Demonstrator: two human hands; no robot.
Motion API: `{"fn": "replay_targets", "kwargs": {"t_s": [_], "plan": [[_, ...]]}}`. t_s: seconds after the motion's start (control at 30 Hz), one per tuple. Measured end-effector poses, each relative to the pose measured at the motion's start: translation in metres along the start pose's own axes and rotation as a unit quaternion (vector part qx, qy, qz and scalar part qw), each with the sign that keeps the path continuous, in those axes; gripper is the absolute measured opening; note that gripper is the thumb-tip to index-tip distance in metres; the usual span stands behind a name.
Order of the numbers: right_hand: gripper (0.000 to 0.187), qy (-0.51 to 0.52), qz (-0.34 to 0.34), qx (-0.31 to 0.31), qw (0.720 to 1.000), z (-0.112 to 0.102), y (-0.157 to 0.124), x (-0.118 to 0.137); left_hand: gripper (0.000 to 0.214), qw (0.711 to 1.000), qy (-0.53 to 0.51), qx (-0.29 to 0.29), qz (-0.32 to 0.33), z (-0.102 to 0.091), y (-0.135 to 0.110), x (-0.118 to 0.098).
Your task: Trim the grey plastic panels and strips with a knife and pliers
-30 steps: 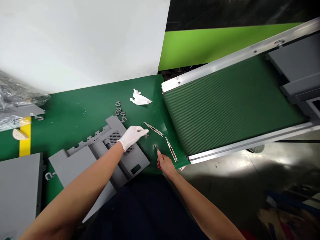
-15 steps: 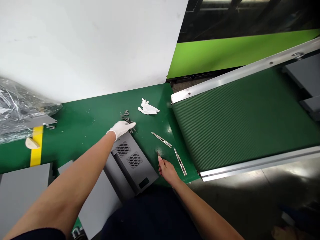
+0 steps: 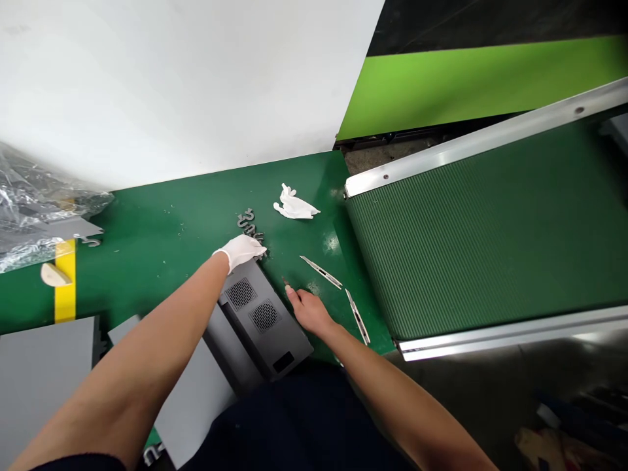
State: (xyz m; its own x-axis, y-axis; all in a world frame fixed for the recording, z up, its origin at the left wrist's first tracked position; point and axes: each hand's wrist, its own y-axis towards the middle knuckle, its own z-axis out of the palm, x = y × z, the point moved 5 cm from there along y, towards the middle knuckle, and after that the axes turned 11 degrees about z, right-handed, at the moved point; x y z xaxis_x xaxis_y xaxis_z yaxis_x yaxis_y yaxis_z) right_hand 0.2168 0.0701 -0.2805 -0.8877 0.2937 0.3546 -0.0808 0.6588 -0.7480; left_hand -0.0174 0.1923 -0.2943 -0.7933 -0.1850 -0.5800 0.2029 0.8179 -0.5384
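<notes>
My left hand [image 3: 241, 252], in a white glove, reaches over the far end of a grey vented panel [image 3: 267, 314]. Its fingers are drawn together and bent down onto a small pile of grey hook-shaped clips [image 3: 248, 226], partly covering them. Bare, my right hand [image 3: 310, 311] is closed beside the panel's right edge, with a small thin dark piece [image 3: 285, 281] sticking out past the fingertips; its kind is too small to tell. Two slim utility knives lie right of that hand, one knife [image 3: 321, 272] farther off and the other knife [image 3: 358, 317] nearer.
A crumpled white glove [image 3: 296, 205] lies on the green table [image 3: 196, 203]. To the right is a ribbed green conveyor belt [image 3: 466, 235] with metal rails. Clear plastic wrap [image 3: 44, 196], a pale half-round piece [image 3: 53, 275] and a grey panel [image 3: 46, 373] are at left.
My right hand has moved left and away from me, to the panel's edge, with the small dark piece. My left fingers have bent down onto the clips. The view has shifted slightly.
</notes>
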Motion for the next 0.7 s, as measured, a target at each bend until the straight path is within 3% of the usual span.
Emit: {"fn": "replay_targets", "kwargs": {"t_s": [0.1, 0.33, 0.7], "plan": [[0.074, -0.026, -0.015, -0.003, 1.000, 0.000, 0.012, 0.023, 0.053, 0.997, -0.061, 0.010, 0.044, -0.007, -0.010, 0.001], [0.075, -0.056, -0.021, -0.014, 0.998, 0.006, 0.040, 0.072, 0.056, 0.986, -0.159, -0.018, 0.051, -0.008, -0.017, 0.008], [0.078, -0.068, -0.003, -0.005, 0.998, 0.011, 0.045, 0.073, 0.050, 0.980, -0.191, -0.053, 0.012, -0.001, -0.010, 0.005]]}}
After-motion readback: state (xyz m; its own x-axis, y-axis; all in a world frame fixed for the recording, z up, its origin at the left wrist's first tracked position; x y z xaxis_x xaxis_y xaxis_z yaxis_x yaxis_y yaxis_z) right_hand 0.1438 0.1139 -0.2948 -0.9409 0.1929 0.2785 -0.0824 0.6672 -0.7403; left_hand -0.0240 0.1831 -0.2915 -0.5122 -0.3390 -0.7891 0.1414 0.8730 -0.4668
